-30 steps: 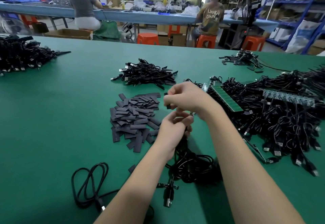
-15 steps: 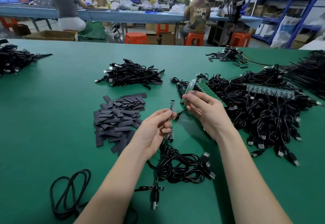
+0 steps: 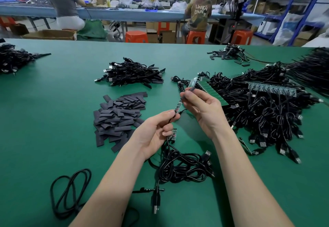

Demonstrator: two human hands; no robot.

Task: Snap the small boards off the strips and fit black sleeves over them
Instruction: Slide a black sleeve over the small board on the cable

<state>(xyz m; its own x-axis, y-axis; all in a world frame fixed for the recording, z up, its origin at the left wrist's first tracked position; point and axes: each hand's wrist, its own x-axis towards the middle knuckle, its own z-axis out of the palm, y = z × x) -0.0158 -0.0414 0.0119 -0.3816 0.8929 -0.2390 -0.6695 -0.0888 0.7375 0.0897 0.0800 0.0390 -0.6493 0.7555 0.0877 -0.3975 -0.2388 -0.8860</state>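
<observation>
Fingertips of the left hand (image 3: 154,137) pinch the lower end of a small board (image 3: 178,107), its cable hanging down to a coil (image 3: 185,168); the right hand (image 3: 203,109) pinches a black sleeve (image 3: 189,91) just above the board's top; loose sleeves (image 3: 119,118) lie piled left on the green table (image 3: 44,119); board strips (image 3: 211,93) rest on cables at right.

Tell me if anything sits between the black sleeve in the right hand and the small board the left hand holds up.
Nothing visible does. The right hand pinches the black sleeve just above the small board held by the left hand.
</observation>
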